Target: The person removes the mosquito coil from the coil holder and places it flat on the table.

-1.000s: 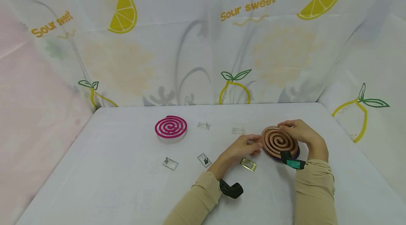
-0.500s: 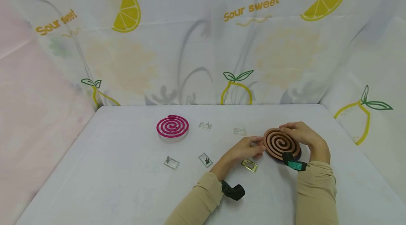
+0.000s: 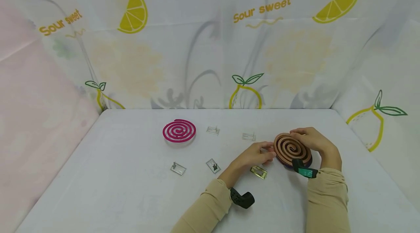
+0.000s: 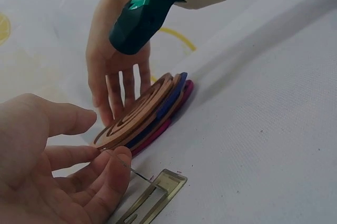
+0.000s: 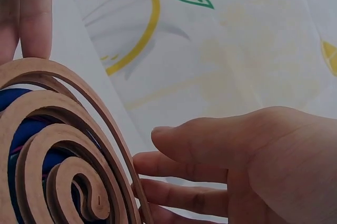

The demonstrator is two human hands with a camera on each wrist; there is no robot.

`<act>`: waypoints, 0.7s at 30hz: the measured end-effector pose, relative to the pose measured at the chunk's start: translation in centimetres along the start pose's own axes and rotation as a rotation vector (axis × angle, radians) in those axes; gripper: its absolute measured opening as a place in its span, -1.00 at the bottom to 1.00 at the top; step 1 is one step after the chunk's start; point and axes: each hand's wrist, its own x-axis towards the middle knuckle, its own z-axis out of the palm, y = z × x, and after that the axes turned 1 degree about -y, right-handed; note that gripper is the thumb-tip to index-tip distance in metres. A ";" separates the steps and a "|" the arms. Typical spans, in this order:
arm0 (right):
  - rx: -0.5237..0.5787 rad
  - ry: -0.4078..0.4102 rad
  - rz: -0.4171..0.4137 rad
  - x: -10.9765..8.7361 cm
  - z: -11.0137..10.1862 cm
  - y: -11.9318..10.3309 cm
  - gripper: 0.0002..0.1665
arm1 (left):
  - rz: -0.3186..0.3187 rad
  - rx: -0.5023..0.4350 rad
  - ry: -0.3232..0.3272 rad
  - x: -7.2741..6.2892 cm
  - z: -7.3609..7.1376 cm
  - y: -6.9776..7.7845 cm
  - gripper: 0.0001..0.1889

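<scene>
A stack of mosquito coils (image 3: 292, 148) sits at the right of the table, brown on top, with blue and magenta layers beneath in the left wrist view. My left hand (image 3: 257, 154) touches its left edge with the fingertips, thumb raised off it in the left wrist view. On the far right side, my right hand (image 3: 313, 140) has straight fingers against the stack's edge, and its thumb stands apart in the right wrist view. A gold metal coil stand (image 3: 259, 172) lies just below my left hand; its thin spike passes in front of the fingertips in the left wrist view.
A magenta mosquito coil (image 3: 179, 131) stands apart at the back left. Silver metal stands lie about the table, among them one stand (image 3: 213, 166) left of my left forearm, one at the back (image 3: 248, 136), and another front-left stand (image 3: 178, 169). A lemon-print cloth (image 3: 183, 43) hangs behind.
The head view has shifted slightly, so everything on the table appears a little further right. Both hands stay at the edges of the coil stack, with no clear change in their hold.
</scene>
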 end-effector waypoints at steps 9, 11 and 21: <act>-0.013 0.001 -0.002 -0.1 -0.1 -0.1 -0.33 | -0.002 0.021 -0.004 0.1 0.0 0.2 -0.56; -0.006 -0.003 0.006 -0.2 -0.1 -0.1 -0.33 | -0.003 0.024 -0.003 0.1 0.0 0.2 -0.56; 0.009 0.006 -0.001 -0.3 0.3 -0.4 -0.34 | -0.010 0.018 -0.005 -0.1 -0.2 -0.1 -0.53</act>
